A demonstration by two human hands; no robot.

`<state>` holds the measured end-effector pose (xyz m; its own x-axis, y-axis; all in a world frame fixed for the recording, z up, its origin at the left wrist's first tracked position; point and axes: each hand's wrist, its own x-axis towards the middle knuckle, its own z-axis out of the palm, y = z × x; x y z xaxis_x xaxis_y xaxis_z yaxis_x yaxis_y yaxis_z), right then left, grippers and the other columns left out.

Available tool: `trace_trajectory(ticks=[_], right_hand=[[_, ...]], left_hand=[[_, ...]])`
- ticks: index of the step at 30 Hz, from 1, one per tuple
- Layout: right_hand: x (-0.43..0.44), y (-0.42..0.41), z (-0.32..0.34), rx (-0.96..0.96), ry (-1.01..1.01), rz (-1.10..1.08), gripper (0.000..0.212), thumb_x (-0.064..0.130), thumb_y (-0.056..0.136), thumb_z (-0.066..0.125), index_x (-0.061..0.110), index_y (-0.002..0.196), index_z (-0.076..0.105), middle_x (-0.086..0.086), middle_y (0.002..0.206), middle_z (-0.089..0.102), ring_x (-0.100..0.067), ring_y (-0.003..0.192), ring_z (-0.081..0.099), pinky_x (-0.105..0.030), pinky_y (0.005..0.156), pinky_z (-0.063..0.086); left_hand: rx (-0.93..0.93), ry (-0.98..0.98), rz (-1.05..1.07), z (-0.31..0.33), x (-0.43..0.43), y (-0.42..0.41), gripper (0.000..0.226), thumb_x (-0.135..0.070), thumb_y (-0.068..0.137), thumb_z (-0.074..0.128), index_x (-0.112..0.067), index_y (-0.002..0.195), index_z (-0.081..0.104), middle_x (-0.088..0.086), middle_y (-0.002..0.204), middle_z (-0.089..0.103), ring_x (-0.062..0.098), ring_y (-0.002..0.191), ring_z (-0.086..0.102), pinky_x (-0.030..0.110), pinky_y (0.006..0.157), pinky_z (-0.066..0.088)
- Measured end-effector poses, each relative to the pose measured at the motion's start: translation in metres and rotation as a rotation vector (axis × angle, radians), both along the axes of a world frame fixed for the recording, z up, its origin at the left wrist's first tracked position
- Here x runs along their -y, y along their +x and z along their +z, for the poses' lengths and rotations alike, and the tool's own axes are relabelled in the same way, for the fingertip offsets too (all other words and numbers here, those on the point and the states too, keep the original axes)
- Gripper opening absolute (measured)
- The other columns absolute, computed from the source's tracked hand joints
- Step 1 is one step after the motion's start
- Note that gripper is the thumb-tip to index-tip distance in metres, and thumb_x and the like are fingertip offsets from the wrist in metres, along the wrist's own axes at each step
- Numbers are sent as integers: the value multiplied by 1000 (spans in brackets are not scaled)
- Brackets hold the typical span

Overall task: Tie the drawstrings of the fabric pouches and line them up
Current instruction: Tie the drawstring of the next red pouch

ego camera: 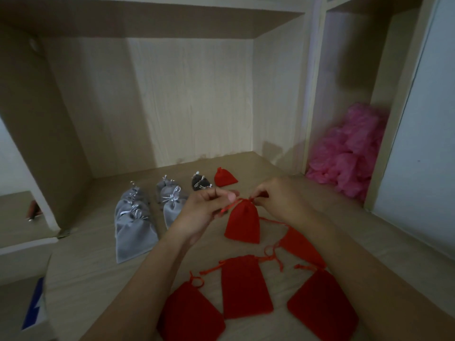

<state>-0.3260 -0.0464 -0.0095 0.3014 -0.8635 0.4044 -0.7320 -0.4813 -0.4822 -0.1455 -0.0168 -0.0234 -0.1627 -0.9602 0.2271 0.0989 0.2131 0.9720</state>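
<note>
Grey pouches (136, 230) lie tied on the left of the desk (98, 279). The left hand (206, 207) pinches a red string (227, 208). The red pouch (242, 222) is between both hands. The right hand (278, 195) pinches the string at its top.

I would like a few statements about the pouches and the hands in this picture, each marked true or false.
1. The left hand and the right hand both pinch the drawstrings of one red pouch. True.
2. The grey pouches lie to the right of that pouch. False: they lie to its left.
3. A heap of pink bags sits at the far right. True.
4. The dark pouch lies nearest the person. False: it lies far back, beside a small red pouch.
</note>
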Motion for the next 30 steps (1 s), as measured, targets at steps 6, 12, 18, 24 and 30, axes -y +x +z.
trace_trajectory(ticks=[6,12,18,24,30], right_hand=[[1,1,-3,0,89,18,8,10,81,68,13,84,75,-1,84,73,-1,60,55,-7,52,40],[-4,7,3,-6,9,12,7,13,81,68,13,82,75,3,77,69,-1,60,53,-7,55,38],[-8,5,7,-66,-4,-26,12,25,79,72,14,77,76,-2,83,70,-13,76,60,-22,60,36],[-2,9,-2,-138,-70,-127,11,24,79,70,15,76,75,-5,89,68,-22,88,60,-30,72,45],[-3,12,-1,42,102,-22,14,16,78,70,4,73,73,-10,70,66,-12,63,53,-20,53,32]], left_hand=[[188,-88,62,-2,0,-2,20,-13,85,64,7,82,65,1,55,57,5,49,48,13,48,36],[447,-152,263,-15,11,-3,16,-20,71,80,-12,73,66,-3,61,64,3,48,54,20,54,44],[515,-189,268,-10,7,3,14,-16,73,78,-16,64,68,-11,46,59,-2,42,50,11,47,37],[332,-106,194,-4,7,7,43,-26,86,65,15,75,60,3,55,52,6,52,45,14,56,36],[57,32,-15,5,-3,1,17,-14,81,63,-13,65,70,-3,55,57,14,71,50,17,54,31]])
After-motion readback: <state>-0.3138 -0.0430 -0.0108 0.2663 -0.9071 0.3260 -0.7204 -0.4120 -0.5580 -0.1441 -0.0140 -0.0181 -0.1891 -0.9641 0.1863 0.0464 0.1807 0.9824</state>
